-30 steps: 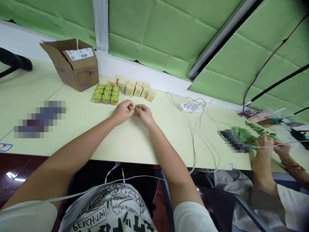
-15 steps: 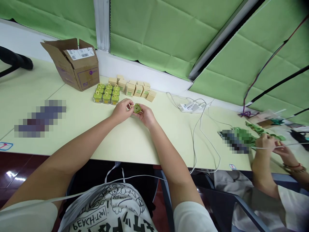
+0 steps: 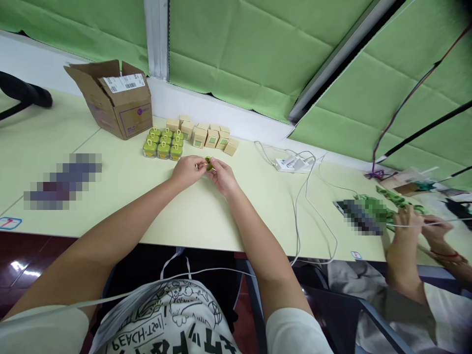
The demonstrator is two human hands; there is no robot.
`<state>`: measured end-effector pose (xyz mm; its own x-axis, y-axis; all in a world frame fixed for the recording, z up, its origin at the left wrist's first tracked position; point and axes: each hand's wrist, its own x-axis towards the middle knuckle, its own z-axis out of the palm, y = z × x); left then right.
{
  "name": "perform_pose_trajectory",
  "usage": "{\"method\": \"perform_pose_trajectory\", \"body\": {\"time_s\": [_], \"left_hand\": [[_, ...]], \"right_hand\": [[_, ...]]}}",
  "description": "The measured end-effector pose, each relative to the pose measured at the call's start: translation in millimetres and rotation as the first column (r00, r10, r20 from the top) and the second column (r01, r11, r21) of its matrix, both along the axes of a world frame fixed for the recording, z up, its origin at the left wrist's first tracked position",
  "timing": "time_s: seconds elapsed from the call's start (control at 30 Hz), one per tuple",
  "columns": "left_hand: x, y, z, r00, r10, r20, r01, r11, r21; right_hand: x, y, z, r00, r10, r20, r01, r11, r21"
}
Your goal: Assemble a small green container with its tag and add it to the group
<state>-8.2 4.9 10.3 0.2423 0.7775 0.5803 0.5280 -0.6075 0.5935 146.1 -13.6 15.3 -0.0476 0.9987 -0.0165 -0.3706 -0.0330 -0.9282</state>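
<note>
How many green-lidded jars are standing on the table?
9 jars, between the cardboard box and the left hand: three in front, three in the middle, three behind. The rear ones are partly hidden; any inside the box wouldn't show. The held green piece isn't counted.

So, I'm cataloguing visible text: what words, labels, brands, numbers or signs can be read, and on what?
"PEACH", apparently: white shirt; its other lettering is unclear.
"7", apparently, in red: sticker at far left.
Too small to read: shipping label and purple print on the open cardboard box; labels on the small tan boxes; print on the green-lidded containers; sticker at right.
</note>
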Motion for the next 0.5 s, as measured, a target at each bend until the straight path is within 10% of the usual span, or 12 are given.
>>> {"method": "perform_pose_trajectory", "body": {"time_s": [0.5], "left_hand": [[3.6, -2.5, -2.0, 0.994, 0.062, -0.085, -0.060, 0.998, 0.027]], "right_hand": [[-5.4, 1.7, -5.3, 0.998, -0.067, -0.006, 0.067, 0.997, -0.035]]}}
